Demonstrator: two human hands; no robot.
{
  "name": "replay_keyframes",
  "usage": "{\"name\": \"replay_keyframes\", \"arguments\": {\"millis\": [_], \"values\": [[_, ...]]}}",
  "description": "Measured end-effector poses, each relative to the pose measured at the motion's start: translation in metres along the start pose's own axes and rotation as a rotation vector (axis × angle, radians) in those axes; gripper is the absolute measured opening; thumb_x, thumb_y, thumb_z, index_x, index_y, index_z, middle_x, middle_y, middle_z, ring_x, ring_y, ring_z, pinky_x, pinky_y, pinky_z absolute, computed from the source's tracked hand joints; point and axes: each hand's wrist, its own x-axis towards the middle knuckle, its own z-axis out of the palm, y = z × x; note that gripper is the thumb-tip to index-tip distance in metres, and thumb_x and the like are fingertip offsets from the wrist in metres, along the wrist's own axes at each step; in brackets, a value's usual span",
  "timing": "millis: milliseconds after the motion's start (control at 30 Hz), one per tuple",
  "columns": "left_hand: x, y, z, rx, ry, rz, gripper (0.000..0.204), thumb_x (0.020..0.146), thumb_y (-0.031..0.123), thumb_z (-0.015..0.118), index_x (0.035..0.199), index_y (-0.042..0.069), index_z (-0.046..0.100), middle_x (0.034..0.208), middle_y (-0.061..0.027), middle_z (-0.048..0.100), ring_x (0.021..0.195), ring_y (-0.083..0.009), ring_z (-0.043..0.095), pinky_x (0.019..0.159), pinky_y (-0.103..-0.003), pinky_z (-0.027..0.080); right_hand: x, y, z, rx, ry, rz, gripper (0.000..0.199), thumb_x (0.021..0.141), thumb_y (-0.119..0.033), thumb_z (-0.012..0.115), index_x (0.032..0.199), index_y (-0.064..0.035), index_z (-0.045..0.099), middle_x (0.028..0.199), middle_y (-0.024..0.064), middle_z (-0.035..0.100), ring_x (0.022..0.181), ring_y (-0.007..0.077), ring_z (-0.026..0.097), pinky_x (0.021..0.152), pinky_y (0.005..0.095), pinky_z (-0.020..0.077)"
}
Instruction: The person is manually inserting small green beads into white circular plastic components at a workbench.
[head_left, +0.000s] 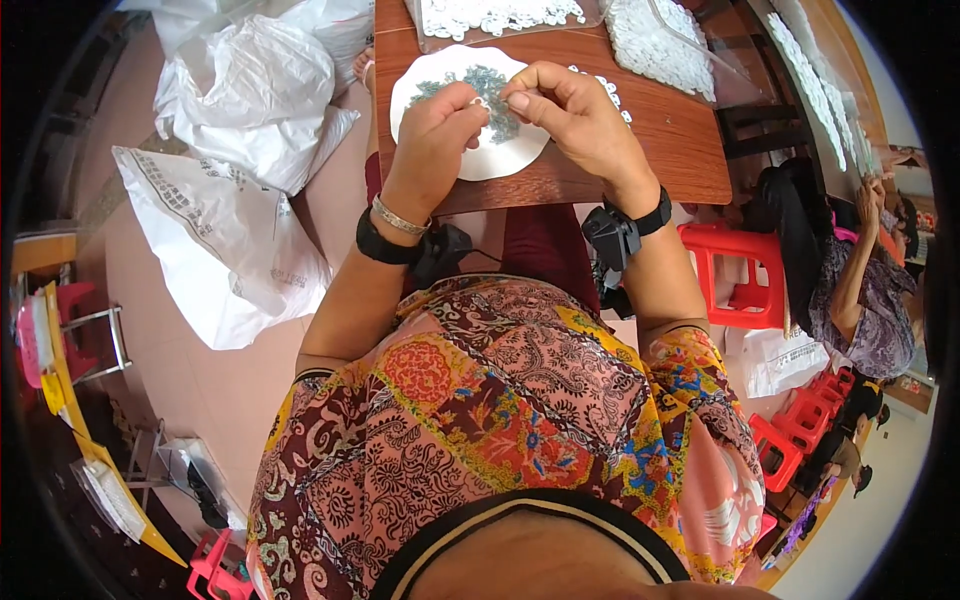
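White piece (pixel 478 102), tiny, pinched at the fingertips of the left grip (pixel 428 135), held up over the plate (pixel 490 165). Right grip (pixel 585 115) close beside, apart from the left, thumb and forefinger closed together at the tips; cannot tell with what between them, if anything.

Grey parts (pixel 490 78) in a loose heap on the plate, beneath and behind both hands, too small to make out singly. Plate white, wavy-rimmed, by the near edge of a wood-grained bench (pixel 660 165). Loose pieces (pixel 612 95), also white, on the bench just right of the right grip. Farther back, a clear bin (pixel 432 40) of white pieces, with a clear bag (pixel 655 50) of similar ones to its right.

Black strap on each wrist; silver bracelet (pixel 400 218) on the left only. White sacks (pixel 250 100) on the floor to the left. Red stool (pixel 735 240) to the right, near the bench; beyond it, a person (pixel 870 300) in a patterned top.
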Motion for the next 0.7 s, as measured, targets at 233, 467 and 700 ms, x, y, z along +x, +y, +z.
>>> {"name": "replay_keyframes", "arguments": {"millis": [233, 467, 700], "values": [[-0.006, 0.009, 0.006, 0.112, -0.039, -0.006, 0.019, 0.088, 0.019, 0.05, 0.079, 0.003, 0.056, 0.065, 0.0007, 0.051, 0.061, -0.0073, 0.046, 0.057, -0.022, 0.037, -0.004, -0.012, -0.001, -0.169, -0.075, 0.021, 0.015, 0.091, -0.015, 0.056, 0.09, -0.0002, 0.059, 0.079, -0.0031, 0.056, 0.076, 0.0051, 0.049, 0.07, 0.0218, 0.0422], [-0.008, 0.008, 0.006, 0.149, -0.053, -0.017, 0.019, 0.087, 0.019, 0.051, 0.079, 0.002, 0.055, 0.064, -0.0002, 0.05, 0.06, -0.008, 0.045, 0.056, -0.023, 0.038, -0.005, -0.007, 0.002, -0.24, -0.018, -0.107, 0.016, 0.087, -0.017, 0.059, 0.089, -0.0015, 0.062, 0.066, 0.006, 0.056, 0.061, 0.0124, 0.048, 0.056, 0.0279, 0.0409], [-0.007, 0.007, 0.005, 0.178, -0.068, -0.02, 0.019, 0.086, 0.019, 0.051, 0.079, 0.002, 0.055, 0.064, 0.0001, 0.05, 0.06, -0.0079, 0.045, 0.056, -0.023, 0.038, -0.003, -0.004, -0.001, -0.284, -0.008, -0.113, 0.016, 0.086, -0.018, 0.059, 0.088, -0.0023, 0.062, 0.064, 0.0074, 0.055, 0.057, 0.0147, 0.048, 0.054, 0.0291, 0.0406]]}}
